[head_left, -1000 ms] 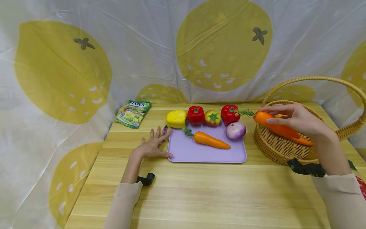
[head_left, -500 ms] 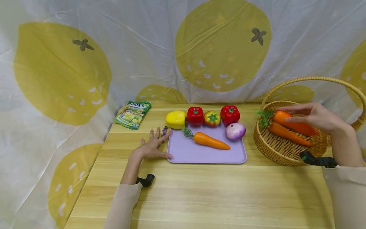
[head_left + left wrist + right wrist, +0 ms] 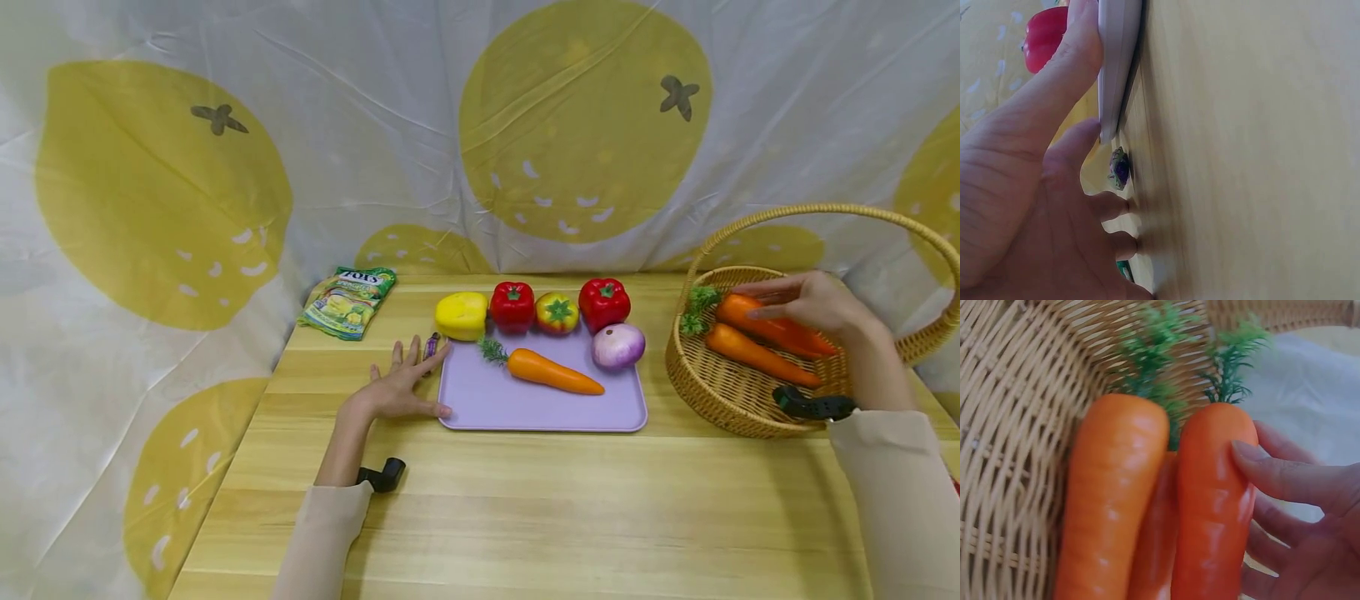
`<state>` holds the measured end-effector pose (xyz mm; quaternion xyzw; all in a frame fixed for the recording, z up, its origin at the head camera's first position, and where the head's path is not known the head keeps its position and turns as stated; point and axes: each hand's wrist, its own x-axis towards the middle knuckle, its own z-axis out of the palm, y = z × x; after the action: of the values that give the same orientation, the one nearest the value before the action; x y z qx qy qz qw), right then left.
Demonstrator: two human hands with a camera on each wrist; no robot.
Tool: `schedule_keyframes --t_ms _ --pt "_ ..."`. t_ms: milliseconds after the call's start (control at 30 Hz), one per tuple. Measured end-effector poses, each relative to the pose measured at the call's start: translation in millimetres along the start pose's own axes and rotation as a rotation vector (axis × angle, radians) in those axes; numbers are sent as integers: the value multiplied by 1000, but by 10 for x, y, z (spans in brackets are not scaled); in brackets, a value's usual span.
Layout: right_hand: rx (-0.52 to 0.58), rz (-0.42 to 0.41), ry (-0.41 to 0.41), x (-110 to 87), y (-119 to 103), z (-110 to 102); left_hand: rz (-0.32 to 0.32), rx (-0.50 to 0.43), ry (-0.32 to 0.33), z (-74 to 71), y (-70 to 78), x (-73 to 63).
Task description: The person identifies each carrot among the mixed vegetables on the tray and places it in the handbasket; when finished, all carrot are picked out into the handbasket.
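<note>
My right hand [image 3: 813, 304] is over the wicker basket [image 3: 686, 379] and holds a carrot [image 3: 1213, 506] near its leafy top, thumb on the near side and fingers behind. A second carrot [image 3: 1110, 494] lies beside it in the basket, and part of another orange carrot [image 3: 1155, 537] shows between them in the right wrist view. My left hand [image 3: 397, 392] rests with spread fingers at the left edge of the lilac tray [image 3: 540, 415], thumb and forefinger at its rim. On the tray lies one more carrot [image 3: 555, 372].
Along the tray's back stand a yellow pepper [image 3: 461, 315], two red peppers [image 3: 512, 306] and a red-yellow fruit [image 3: 557, 312]. A purple onion [image 3: 618, 347] sits at the right. A small purple-wrapped item [image 3: 431, 343] and a green bag [image 3: 348, 302] lie left. The basket's handle [image 3: 825, 210] arches high.
My right hand has carried the carrot right and down into the basket, next to the others there. The left hand has stayed at the tray's edge.
</note>
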<state>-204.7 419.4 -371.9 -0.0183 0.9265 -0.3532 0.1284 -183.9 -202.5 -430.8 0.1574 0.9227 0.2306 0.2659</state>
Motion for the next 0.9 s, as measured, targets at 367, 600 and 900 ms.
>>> schedule_keyframes --t_ms 367,600,900 --pt "129 3 -94 96 79 165 1 -4 0 5 10 -3" --pt "65 11 -126 99 93 246 3 -9 1 1 -3 10" --pt "65 58 -195 117 170 282 -2 -15 -4 3 -8 20"
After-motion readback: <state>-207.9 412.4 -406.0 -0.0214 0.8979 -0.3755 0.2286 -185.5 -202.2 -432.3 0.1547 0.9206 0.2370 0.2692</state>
